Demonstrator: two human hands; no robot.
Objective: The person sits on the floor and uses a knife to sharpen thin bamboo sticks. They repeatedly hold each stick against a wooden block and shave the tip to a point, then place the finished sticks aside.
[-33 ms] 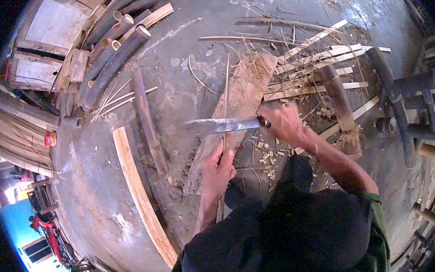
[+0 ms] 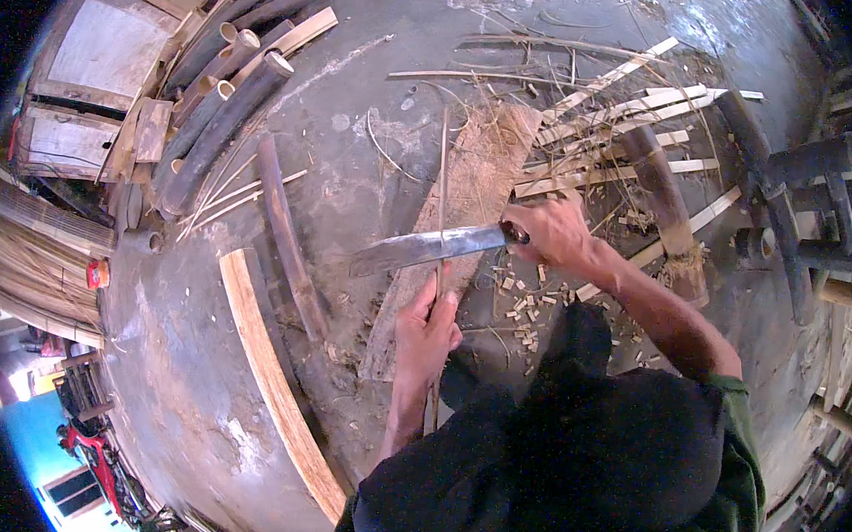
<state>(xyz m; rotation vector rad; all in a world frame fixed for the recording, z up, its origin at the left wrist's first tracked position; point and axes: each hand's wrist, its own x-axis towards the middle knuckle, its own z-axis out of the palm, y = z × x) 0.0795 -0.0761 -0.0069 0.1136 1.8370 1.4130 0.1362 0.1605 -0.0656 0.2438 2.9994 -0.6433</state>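
Observation:
My left hand (image 2: 426, 332) is closed around a thin bamboo strip (image 2: 443, 174), which runs up and away over a worn wooden board (image 2: 499, 158) on the floor. My right hand (image 2: 556, 239) grips a machete (image 2: 417, 252) by its handle, with the fingers wrapped tight. Its wide blade points left and lies across the strip, just beyond my left fingertips. I cannot tell whether the edge has bitten into the strip. Small cut bamboo pieces (image 2: 531, 307) are scattered right of the board.
Split bamboo slats (image 2: 640, 108) lie in a loose heap at the far right, near a short dark bamboo length (image 2: 661, 173). Left of the board are a dark bamboo piece (image 2: 289, 238) and a long pale split one (image 2: 257, 319). Bamboo tubes (image 2: 230, 122) are piled at the far left.
The machete has tilted, its tip dropping nearer to me and slightly left. My right hand has shifted a little; my left hand and the strip stay almost in place.

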